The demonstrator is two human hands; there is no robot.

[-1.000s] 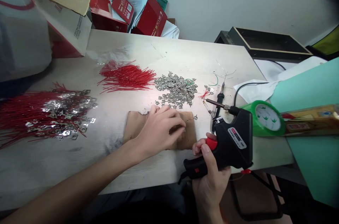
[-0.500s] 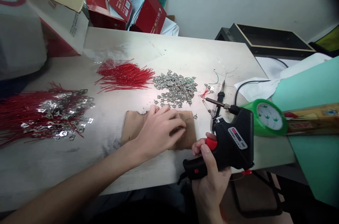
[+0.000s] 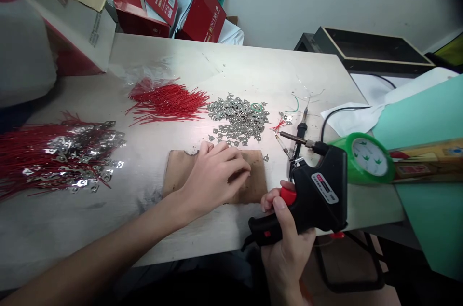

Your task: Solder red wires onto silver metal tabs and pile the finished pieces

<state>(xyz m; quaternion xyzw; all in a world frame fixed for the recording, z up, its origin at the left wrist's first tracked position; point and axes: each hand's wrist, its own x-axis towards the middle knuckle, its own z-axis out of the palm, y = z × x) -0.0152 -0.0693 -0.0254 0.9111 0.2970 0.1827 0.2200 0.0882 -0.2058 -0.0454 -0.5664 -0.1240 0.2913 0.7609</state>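
Observation:
My right hand [image 3: 285,229] is wrapped round the grip of a black soldering gun [image 3: 318,190] with a red trigger, its tip pointing up and left. Over a piece of brown cardboard [image 3: 177,171], my left hand [image 3: 217,173] is closed, fingers bent down; what they may hold is hidden beneath them. Just beyond the cardboard lies a heap of small metal terminals [image 3: 238,118]. To its left is a bundle of cut red wires [image 3: 170,103]. Farther left, red wires with metal tabs attached [image 3: 79,151] are piled up.
A pen-type soldering iron [image 3: 300,134] lies under the gun's tip, near short red wire scraps [image 3: 279,124]. A roll of green tape [image 3: 369,159] stands at the right. Red boxes with papers [image 3: 202,11] are behind the table [image 3: 275,69], and a black tray-like frame [image 3: 372,48] is back right.
The whole view has shifted slightly. Both hands keep nearly the same pose, the left over the cardboard and the right round the soldering gun.

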